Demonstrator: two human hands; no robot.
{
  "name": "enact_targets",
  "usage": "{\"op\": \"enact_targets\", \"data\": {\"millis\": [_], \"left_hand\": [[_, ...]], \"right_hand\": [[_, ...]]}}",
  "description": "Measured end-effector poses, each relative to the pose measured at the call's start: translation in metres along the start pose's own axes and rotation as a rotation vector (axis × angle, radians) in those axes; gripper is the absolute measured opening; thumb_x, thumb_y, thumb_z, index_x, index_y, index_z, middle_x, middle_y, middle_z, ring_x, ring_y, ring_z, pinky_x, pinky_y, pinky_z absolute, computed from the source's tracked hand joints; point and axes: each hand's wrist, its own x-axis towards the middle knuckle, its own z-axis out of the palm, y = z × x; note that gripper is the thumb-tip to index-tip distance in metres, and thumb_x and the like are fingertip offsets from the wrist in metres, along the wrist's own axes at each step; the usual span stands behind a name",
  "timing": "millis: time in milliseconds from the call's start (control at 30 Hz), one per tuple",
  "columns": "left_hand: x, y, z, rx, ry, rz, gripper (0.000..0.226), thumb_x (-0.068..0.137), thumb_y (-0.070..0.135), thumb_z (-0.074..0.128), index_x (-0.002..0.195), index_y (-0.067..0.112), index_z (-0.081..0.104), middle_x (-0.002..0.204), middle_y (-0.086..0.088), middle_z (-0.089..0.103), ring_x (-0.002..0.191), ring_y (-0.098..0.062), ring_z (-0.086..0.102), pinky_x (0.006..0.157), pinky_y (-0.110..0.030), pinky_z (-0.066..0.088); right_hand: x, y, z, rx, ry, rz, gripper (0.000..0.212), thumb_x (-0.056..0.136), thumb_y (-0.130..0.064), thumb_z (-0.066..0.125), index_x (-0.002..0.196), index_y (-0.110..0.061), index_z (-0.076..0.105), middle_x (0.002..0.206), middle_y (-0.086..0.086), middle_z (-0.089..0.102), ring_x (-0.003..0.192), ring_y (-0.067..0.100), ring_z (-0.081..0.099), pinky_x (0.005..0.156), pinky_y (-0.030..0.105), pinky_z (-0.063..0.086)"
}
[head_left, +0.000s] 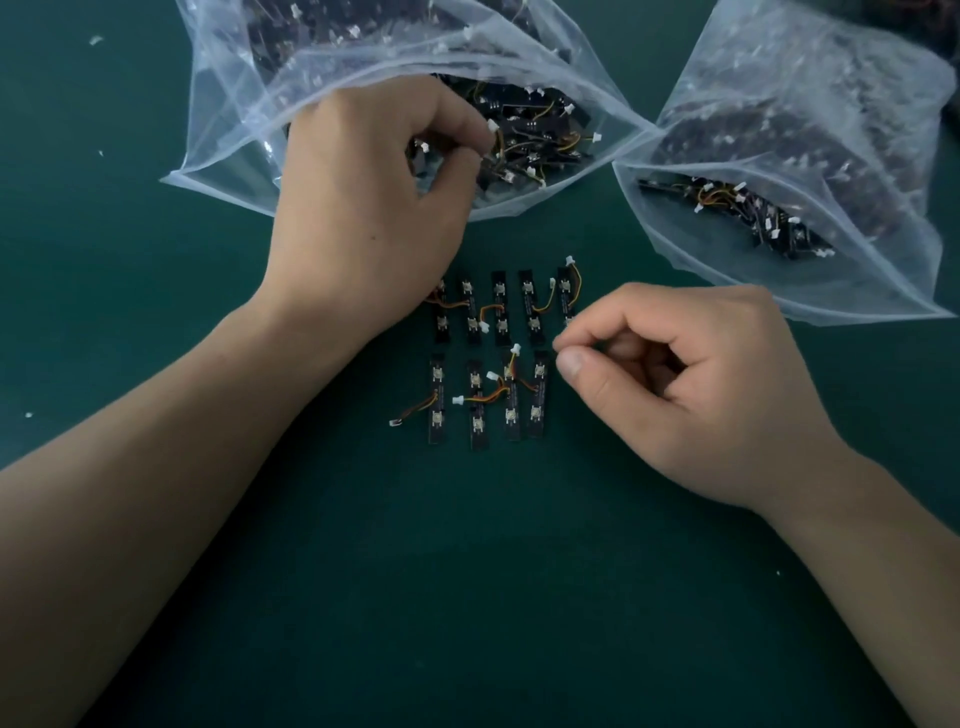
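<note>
The left hand (363, 192) reaches into the mouth of the open plastic bag (228, 104), thumb and fingertips pinching one small circuit strip (488, 176) at the top of the loose pile. Wires (561, 140) of neighbouring strips lie tangled just beyond the pinch, so a lift may drag extra strips out or strain a wire joint. Below the grip, the laid-out strips (498, 306) sit in two rows on the table (467, 571). The left wrist overlaps the nearest one and could knock it askew. The right hand (691, 384), beside the rows, presses thumb to forefinger with nothing visible between them.
</note>
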Motion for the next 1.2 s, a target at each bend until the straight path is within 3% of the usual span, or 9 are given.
{"op": "enact_targets", "data": {"millis": [67,200,333,467,633,833,1000,1100,1200], "left_hand": [[-0.001,0.000,0.001,-0.086,-0.028,0.035,0.019,0.097,0.012,0.064,0.103,0.028,0.074,0.086,0.028,0.063,0.067,-0.006,0.055,0.060,-0.012,0.038],[-0.005,0.002,0.002,-0.226,-0.152,0.186,0.022,0.100,0.005,0.064,0.109,0.023,0.073,0.097,0.024,0.066,0.074,-0.002,0.058,0.068,-0.019,0.042],[-0.006,0.003,0.003,-0.301,-0.280,0.280,0.020,0.102,0.002,0.065,0.113,0.017,0.074,0.101,-0.003,0.072,0.079,-0.029,0.064,0.069,-0.038,0.048],[-0.008,0.008,0.002,-0.351,-0.384,0.296,0.014,0.099,0.007,0.073,0.108,0.018,0.075,0.096,0.004,0.074,0.073,-0.021,0.064,0.068,-0.025,0.046],[-0.008,0.012,-0.001,-0.333,-0.394,0.273,0.015,0.094,0.011,0.080,0.103,0.022,0.075,0.096,0.017,0.073,0.080,-0.009,0.070,0.071,-0.019,0.050],[-0.010,0.016,-0.001,-0.363,-0.412,0.250,0.008,0.091,0.013,0.084,0.093,0.018,0.078,0.093,0.005,0.078,0.083,-0.019,0.073,0.072,-0.031,0.056],[-0.012,0.016,-0.002,-0.346,-0.489,0.225,0.006,0.089,0.010,0.085,0.089,0.009,0.079,0.092,-0.003,0.078,0.083,-0.024,0.074,0.073,-0.042,0.058],[-0.010,0.018,-0.005,-0.426,-0.523,0.232,0.011,0.096,0.009,0.073,0.093,-0.001,0.072,0.089,-0.009,0.075,0.078,-0.019,0.069,0.070,-0.029,0.051],[-0.009,0.022,-0.005,-0.425,-0.514,0.210,0.014,0.099,0.016,0.071,0.103,0.003,0.067,0.086,0.002,0.073,0.076,-0.003,0.065,0.072,-0.010,0.040]], "right_hand": [[0.000,0.000,0.001,0.011,0.054,0.011,0.004,0.094,-0.018,0.074,0.090,-0.017,0.075,0.059,-0.003,0.060,0.055,0.017,0.056,0.055,0.013,0.036],[0.000,0.003,0.001,0.023,0.155,0.050,0.014,0.096,-0.021,0.075,0.109,-0.018,0.074,0.063,-0.005,0.061,0.057,0.018,0.058,0.057,0.014,0.039],[0.001,0.002,0.000,0.033,0.256,0.083,0.017,0.097,-0.028,0.074,0.110,-0.018,0.069,0.065,-0.006,0.062,0.057,0.018,0.058,0.056,0.017,0.040],[0.003,0.002,0.003,-0.006,0.353,0.149,0.013,0.097,-0.031,0.074,0.095,-0.018,0.071,0.065,-0.004,0.065,0.056,0.020,0.058,0.053,0.027,0.044],[0.004,-0.001,0.004,0.028,0.351,0.156,0.002,0.098,-0.025,0.073,0.099,-0.026,0.072,0.079,-0.011,0.073,0.066,0.014,0.069,0.059,0.026,0.054],[0.003,0.000,0.002,0.030,0.390,0.093,0.008,0.105,-0.021,0.064,0.107,-0.018,0.071,0.091,-0.007,0.075,0.071,0.007,0.074,0.057,0.035,0.057],[0.001,-0.003,0.001,0.032,0.399,0.031,0.003,0.103,-0.019,0.067,0.101,-0.019,0.069,0.092,-0.008,0.074,0.069,0.019,0.073,0.052,0.046,0.051],[0.000,-0.007,0.003,0.043,0.397,0.017,0.005,0.100,-0.015,0.068,0.094,-0.015,0.067,0.090,-0.004,0.073,0.069,0.016,0.072,0.050,0.046,0.049],[-0.002,-0.010,0.003,0.003,0.372,0.012,0.006,0.096,-0.014,0.069,0.091,-0.012,0.069,0.085,-0.004,0.073,0.063,0.016,0.067,0.051,0.044,0.047]]}}
